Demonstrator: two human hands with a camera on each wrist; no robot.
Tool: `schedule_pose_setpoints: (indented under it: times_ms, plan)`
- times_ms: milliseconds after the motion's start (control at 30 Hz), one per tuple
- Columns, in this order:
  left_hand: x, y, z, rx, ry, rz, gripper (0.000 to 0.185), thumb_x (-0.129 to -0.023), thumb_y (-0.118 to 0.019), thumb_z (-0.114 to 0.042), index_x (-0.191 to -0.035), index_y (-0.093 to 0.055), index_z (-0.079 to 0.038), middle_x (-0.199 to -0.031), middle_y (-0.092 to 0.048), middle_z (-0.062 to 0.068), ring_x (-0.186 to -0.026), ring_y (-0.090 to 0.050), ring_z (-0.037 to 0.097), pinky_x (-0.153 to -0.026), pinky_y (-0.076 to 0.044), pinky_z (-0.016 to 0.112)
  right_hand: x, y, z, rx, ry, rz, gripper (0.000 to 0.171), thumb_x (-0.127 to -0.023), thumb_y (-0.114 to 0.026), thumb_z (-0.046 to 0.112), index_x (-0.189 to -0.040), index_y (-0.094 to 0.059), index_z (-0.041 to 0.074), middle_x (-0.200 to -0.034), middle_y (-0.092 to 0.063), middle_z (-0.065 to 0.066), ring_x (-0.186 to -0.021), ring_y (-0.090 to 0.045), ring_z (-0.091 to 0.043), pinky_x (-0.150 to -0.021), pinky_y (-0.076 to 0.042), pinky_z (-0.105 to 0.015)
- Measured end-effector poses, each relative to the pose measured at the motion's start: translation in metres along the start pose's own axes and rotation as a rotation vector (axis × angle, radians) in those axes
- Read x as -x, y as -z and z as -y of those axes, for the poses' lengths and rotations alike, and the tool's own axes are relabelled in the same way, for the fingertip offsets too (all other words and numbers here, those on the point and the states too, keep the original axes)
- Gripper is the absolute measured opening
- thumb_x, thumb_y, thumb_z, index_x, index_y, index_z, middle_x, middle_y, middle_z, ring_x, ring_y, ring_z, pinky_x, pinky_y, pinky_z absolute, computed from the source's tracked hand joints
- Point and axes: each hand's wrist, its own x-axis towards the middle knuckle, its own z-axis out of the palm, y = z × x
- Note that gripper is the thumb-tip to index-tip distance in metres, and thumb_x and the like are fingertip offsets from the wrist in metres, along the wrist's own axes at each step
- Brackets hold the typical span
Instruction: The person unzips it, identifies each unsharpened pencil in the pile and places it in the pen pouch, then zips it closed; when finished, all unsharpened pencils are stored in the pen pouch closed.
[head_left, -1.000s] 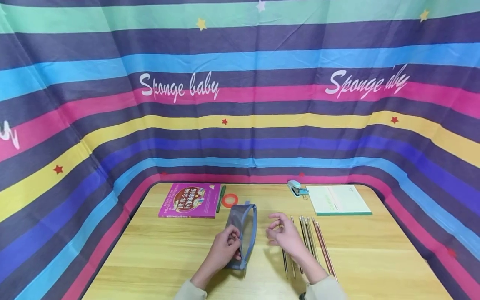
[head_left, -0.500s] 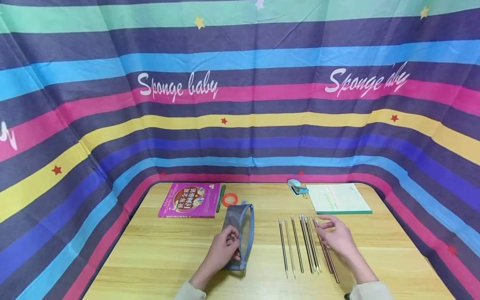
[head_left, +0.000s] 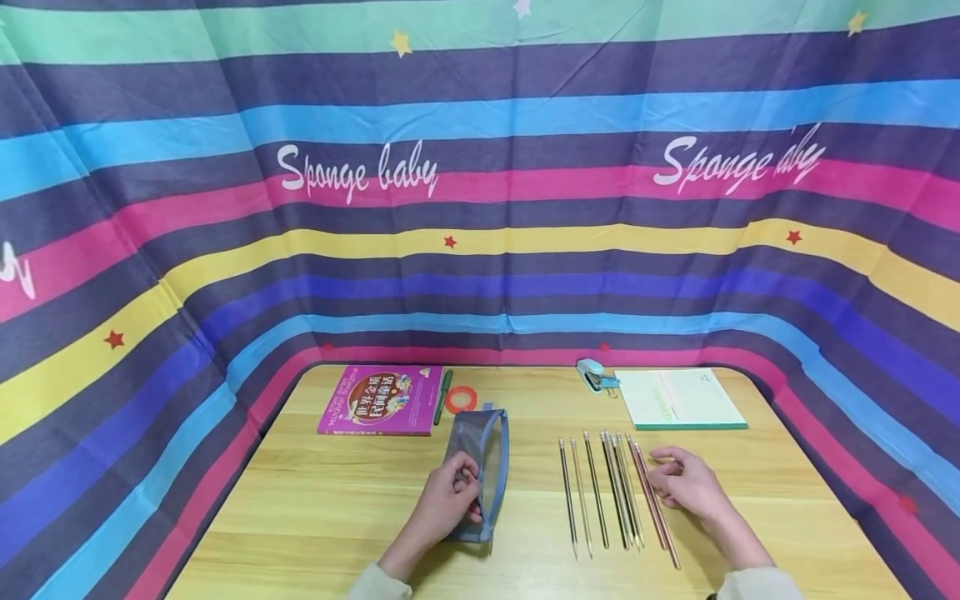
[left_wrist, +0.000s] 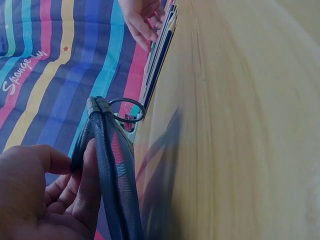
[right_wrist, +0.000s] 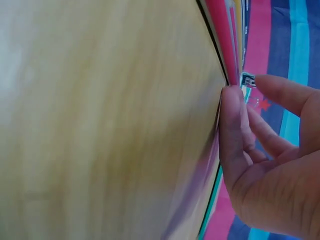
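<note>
Near the front edge of the wooden table (head_left: 337, 508), the left hand (head_left: 448, 498) grips the soft grey mesh pencil pouch with blue zip edging (head_left: 480, 467), fingers curled round its rim. It looks limp and light, best held at the stiffer zip edge. Right of it lie about 8 thin pencils (head_left: 611, 492); they look light, stiff and prone to roll. The right hand (head_left: 686, 483), fingers loosely curled, touches the rightmost ones. Whether it pinches any is hidden.

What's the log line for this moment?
left hand: holds pouch | right hand: touching pencils | table: book, notebook, stapler
</note>
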Motion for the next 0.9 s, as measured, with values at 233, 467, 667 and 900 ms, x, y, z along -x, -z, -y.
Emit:
schedule_pose_setpoints:
  times_ms: [233, 467, 667, 900]
  plan:
    - [-0.0012, -0.0031, -0.0011, 0.014, -0.006, 0.001, 0.010, -0.094, -0.057, 0.003, -0.105, -0.056, 0.002, -0.083, -0.064, 0.012, -0.058, -0.067, 0.015, -0.056, -0.067, 0.037, -0.0028, -0.0001, -0.0014, 0.001, 0.012, 0.018, 0.054, -0.085, -0.074, -0.005, -0.134, -0.053, -0.011, -0.097, -0.065, -0.011, -0.071, -0.063, -0.017, -0.054, -0.061, -0.026]
    - [-0.0006, -0.0045, -0.0025, 0.010, 0.010, 0.007, 0.010, -0.095, -0.055, 0.003, -0.105, -0.055, 0.001, -0.083, -0.064, 0.010, -0.058, -0.066, 0.014, -0.056, -0.067, 0.036, -0.0029, -0.0017, -0.0024, 0.002, 0.014, 0.035, 0.049, -0.085, -0.073, -0.008, -0.130, -0.056, -0.009, -0.093, -0.060, -0.010, -0.071, -0.062, -0.018, -0.054, -0.061, -0.027]
    - [0.0001, -0.0044, -0.0013, 0.007, 0.015, 0.003, 0.010, -0.095, -0.055, 0.003, -0.105, -0.055, 0.001, -0.083, -0.064, 0.010, -0.058, -0.066, 0.014, -0.056, -0.067, 0.035, -0.0033, -0.0028, -0.0030, -0.005, 0.010, 0.027, 0.046, -0.086, -0.069, -0.010, -0.129, -0.055, -0.011, -0.088, -0.058, -0.009, -0.063, -0.059, -0.016, -0.049, -0.057, -0.022]
    - [-0.0004, -0.0053, -0.0012, 0.010, 0.007, 0.007, 0.010, -0.094, -0.055, 0.004, -0.104, -0.056, 0.001, -0.083, -0.063, 0.010, -0.057, -0.066, 0.014, -0.056, -0.067, 0.036, -0.0039, -0.0053, 0.0002, 0.079, 0.012, 0.008, 0.053, -0.079, -0.082, -0.004, -0.126, -0.058, -0.008, -0.088, -0.054, -0.009, -0.067, -0.058, -0.018, -0.052, -0.062, -0.029]
